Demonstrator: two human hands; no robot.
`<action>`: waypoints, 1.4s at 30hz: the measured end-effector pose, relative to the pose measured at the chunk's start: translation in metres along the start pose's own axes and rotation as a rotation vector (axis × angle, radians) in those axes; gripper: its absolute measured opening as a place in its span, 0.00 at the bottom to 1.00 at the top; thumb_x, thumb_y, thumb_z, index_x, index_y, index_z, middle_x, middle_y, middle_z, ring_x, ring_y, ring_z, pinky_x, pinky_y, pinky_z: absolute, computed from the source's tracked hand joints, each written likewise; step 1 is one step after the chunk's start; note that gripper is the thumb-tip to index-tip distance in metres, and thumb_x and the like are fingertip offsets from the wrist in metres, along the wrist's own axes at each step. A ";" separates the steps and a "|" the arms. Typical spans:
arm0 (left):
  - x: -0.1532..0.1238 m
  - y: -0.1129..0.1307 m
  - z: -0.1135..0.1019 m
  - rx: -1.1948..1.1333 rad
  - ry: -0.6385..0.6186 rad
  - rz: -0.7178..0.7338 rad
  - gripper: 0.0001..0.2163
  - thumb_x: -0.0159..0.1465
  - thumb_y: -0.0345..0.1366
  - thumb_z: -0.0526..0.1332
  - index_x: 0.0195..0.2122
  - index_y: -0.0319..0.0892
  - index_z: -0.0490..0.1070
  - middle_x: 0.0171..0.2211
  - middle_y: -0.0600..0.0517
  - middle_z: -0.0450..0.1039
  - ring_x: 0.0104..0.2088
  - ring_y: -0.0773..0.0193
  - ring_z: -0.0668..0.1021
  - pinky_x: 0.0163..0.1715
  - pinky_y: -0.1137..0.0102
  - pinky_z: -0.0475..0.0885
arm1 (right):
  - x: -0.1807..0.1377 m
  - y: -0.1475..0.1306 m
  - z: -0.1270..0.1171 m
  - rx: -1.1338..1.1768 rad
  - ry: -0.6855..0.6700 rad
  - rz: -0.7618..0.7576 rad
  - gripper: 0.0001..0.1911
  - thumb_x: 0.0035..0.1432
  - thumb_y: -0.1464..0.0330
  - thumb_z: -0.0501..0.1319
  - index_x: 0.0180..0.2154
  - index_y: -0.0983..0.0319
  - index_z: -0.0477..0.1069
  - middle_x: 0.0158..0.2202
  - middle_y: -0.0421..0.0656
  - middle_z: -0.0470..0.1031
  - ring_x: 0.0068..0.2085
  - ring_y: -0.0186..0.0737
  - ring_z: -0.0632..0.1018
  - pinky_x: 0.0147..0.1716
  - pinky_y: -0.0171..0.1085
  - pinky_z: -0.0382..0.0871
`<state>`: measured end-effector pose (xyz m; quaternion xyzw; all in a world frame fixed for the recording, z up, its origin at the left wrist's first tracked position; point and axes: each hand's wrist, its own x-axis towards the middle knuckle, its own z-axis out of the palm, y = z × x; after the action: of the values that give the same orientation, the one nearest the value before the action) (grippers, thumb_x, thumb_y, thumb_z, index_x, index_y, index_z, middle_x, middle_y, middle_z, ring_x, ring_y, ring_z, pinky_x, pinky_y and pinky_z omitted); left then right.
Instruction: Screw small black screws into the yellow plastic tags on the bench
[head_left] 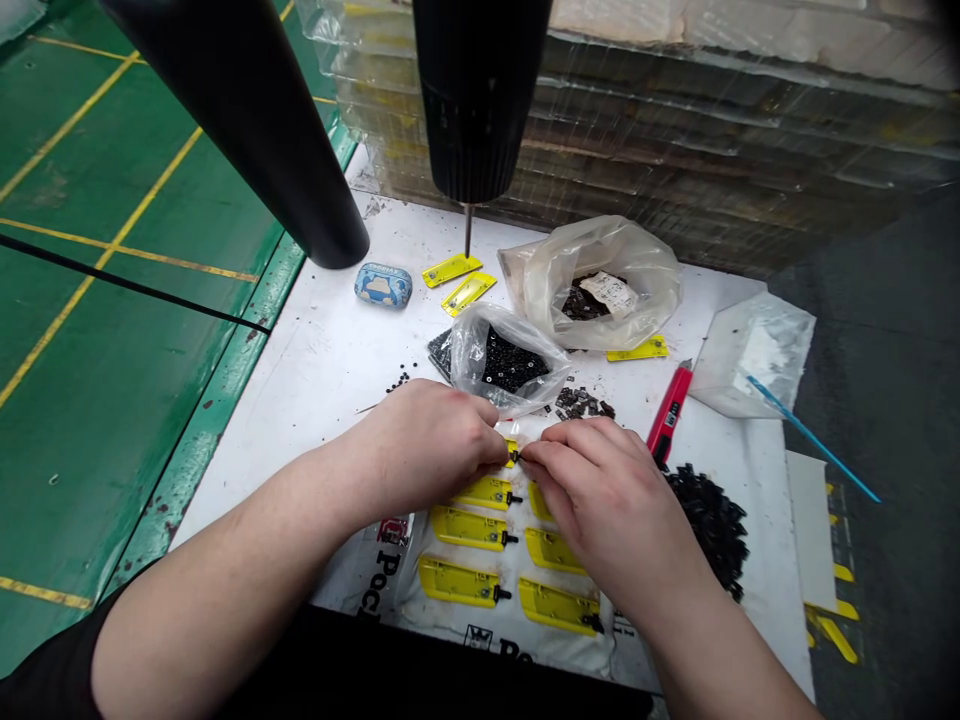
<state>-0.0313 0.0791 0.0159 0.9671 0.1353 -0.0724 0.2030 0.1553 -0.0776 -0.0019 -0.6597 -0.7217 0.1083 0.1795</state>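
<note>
On the white-topped bench point(300, 360), over a white printed sack point(431, 625) at the front edge, the left hand point(442, 432) clamps a slim yellow plastic part point(511, 447); the right hand point(604, 480) pinches its small black end piece point(517, 457). Four nearer yellow parts point(459, 580) carry black pieces; two toward the far edge point(469, 295) show none.

A yellow piece point(513, 446) with a black tab point(516, 456), mostly hidden, lies between left hand point(446, 435) and right hand point(611, 490) fingertips.
</note>
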 end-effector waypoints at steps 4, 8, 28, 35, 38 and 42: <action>0.001 0.002 -0.002 -0.016 -0.029 -0.036 0.08 0.71 0.38 0.68 0.42 0.58 0.88 0.36 0.58 0.83 0.32 0.63 0.79 0.27 0.64 0.52 | 0.000 0.002 0.002 -0.040 -0.014 -0.022 0.03 0.74 0.72 0.65 0.46 0.59 0.77 0.44 0.42 0.79 0.47 0.47 0.74 0.48 0.47 0.66; 0.002 0.000 0.000 -0.045 -0.023 -0.041 0.08 0.71 0.38 0.68 0.43 0.60 0.88 0.38 0.58 0.84 0.34 0.63 0.81 0.28 0.65 0.56 | 0.001 0.004 0.003 -0.082 -0.012 -0.066 0.04 0.74 0.73 0.64 0.47 0.60 0.77 0.46 0.43 0.80 0.48 0.48 0.75 0.48 0.48 0.64; -0.004 -0.006 -0.006 -0.086 -0.003 0.016 0.06 0.71 0.37 0.69 0.42 0.57 0.88 0.33 0.57 0.83 0.31 0.65 0.80 0.27 0.68 0.60 | 0.000 0.005 -0.013 0.144 -0.080 -0.113 0.12 0.76 0.69 0.63 0.57 0.59 0.79 0.48 0.45 0.80 0.49 0.45 0.75 0.50 0.47 0.74; -0.005 -0.006 -0.007 -0.096 -0.059 0.007 0.08 0.72 0.37 0.68 0.46 0.58 0.87 0.36 0.56 0.86 0.35 0.62 0.83 0.31 0.68 0.64 | -0.001 0.038 -0.024 -0.014 0.184 0.169 0.10 0.75 0.63 0.65 0.53 0.56 0.82 0.45 0.42 0.82 0.47 0.44 0.81 0.46 0.45 0.75; -0.006 -0.006 -0.008 -0.081 -0.064 0.019 0.07 0.72 0.39 0.68 0.46 0.58 0.87 0.36 0.56 0.86 0.35 0.61 0.83 0.30 0.67 0.63 | 0.000 0.044 -0.018 -0.064 0.197 0.191 0.10 0.74 0.63 0.65 0.52 0.57 0.82 0.45 0.43 0.82 0.46 0.46 0.81 0.46 0.47 0.75; -0.006 -0.004 -0.009 -0.054 -0.068 0.012 0.07 0.72 0.40 0.68 0.47 0.59 0.87 0.35 0.56 0.85 0.35 0.61 0.83 0.29 0.67 0.61 | 0.006 0.035 -0.003 -0.091 0.192 0.122 0.10 0.74 0.64 0.65 0.51 0.59 0.82 0.44 0.45 0.81 0.46 0.49 0.79 0.49 0.49 0.75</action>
<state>-0.0375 0.0853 0.0237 0.9591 0.1243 -0.1000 0.2338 0.1880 -0.0683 -0.0122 -0.7172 -0.6638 0.0226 0.2108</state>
